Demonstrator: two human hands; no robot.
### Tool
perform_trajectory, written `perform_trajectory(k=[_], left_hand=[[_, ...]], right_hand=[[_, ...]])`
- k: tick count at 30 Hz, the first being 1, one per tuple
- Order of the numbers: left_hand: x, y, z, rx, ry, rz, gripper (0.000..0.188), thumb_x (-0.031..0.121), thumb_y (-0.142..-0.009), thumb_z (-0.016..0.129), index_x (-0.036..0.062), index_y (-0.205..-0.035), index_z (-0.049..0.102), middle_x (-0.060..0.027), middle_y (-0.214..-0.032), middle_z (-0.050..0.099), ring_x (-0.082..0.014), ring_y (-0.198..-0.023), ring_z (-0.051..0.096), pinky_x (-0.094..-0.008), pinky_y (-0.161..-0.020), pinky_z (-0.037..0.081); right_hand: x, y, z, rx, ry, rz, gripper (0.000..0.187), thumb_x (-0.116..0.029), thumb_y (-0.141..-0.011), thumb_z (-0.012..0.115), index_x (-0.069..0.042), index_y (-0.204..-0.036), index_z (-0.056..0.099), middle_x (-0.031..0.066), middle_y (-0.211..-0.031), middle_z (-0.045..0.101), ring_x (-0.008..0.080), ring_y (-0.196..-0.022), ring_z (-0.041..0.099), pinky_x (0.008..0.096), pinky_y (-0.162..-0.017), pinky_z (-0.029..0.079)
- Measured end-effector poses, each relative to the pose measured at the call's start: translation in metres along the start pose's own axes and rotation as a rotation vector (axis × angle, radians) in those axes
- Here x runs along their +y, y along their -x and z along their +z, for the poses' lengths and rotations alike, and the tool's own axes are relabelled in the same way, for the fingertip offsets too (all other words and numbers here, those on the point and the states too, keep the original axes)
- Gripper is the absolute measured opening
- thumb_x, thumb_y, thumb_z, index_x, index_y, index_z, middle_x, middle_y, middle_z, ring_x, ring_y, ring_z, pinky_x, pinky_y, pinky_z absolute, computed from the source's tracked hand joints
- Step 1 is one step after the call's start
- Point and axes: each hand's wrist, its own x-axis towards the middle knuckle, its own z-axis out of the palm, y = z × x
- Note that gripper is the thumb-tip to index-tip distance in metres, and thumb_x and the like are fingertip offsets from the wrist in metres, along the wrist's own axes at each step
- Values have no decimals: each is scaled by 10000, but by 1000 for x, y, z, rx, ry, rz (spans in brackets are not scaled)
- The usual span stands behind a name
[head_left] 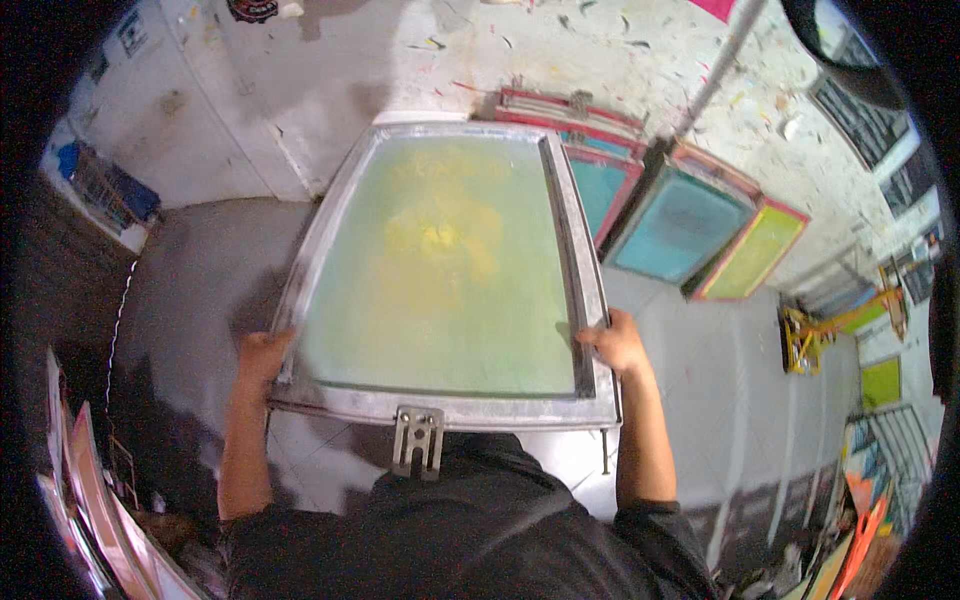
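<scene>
A screen printing frame (430, 270) with a pale green mesh, stained yellow in its upper middle, spans the space in front of me. Its grey metal border is gripped on both sides. My left hand (264, 356) closes round the left rail near the lower corner; part of its fingers lies hidden beneath. On the opposite rail my right hand (617, 344) holds on, its thumb resting over the inner edge. A slotted metal bracket (418, 442) is fixed at the middle of the near rail, close to my dark shirt.
Several screens lean against the paint-marked wall ahead, among them a blue screen (682, 222) and a yellow-green screen (752, 252). A yellow metal device (800, 340) stands at the right. Flat panels (100, 470) are stacked at the lower left, near a white cord (120, 315).
</scene>
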Motion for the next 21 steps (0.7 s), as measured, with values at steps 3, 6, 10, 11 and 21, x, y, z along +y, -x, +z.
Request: perform_trajectory(k=[3,6,10,11,21], left_hand=[[-12,1,33,-15,24,-86,439,366,-726,709,-46,-610,610,-49,-555,556,-155,-486,492,-343,-503,409],[-5,16,50,46,25,-157,443,372,-717,717,-48,-619,611,-64,-569,570,-170,-511,506,-354,-526,417],[-4,9,51,90,-92,-156,477,405,-697,724,-58,-646,620,-96,-602,596,-195,-568,552,-368,-575,436],[-15,7,56,75,-93,-170,485,408,-694,725,-63,-650,620,-101,-608,598,-199,-576,557,-371,-581,437],[-105,-30,47,132,-132,-342,511,417,-687,720,-86,-702,629,-136,-639,614,-217,-627,592,-389,-614,445]], right_hand=[[-3,-34,-14,-72,-94,40,326,-60,-638,680,77,-922,595,104,-798,640,176,-670,598,307,-634,492],[16,-55,-32,-144,-133,31,308,-60,-659,692,63,-926,602,103,-801,646,165,-673,600,300,-616,492],[31,-88,-19,-210,-175,20,301,-66,-658,684,57,-920,600,102,-801,647,169,-690,603,308,-633,497],[42,-98,-20,-228,-134,8,308,-74,-654,686,57,-919,599,102,-802,647,171,-695,604,310,-640,498],[10,-148,42,-342,-118,-4,268,-38,-648,682,36,-893,605,63,-779,632,143,-655,583,284,-612,481]])
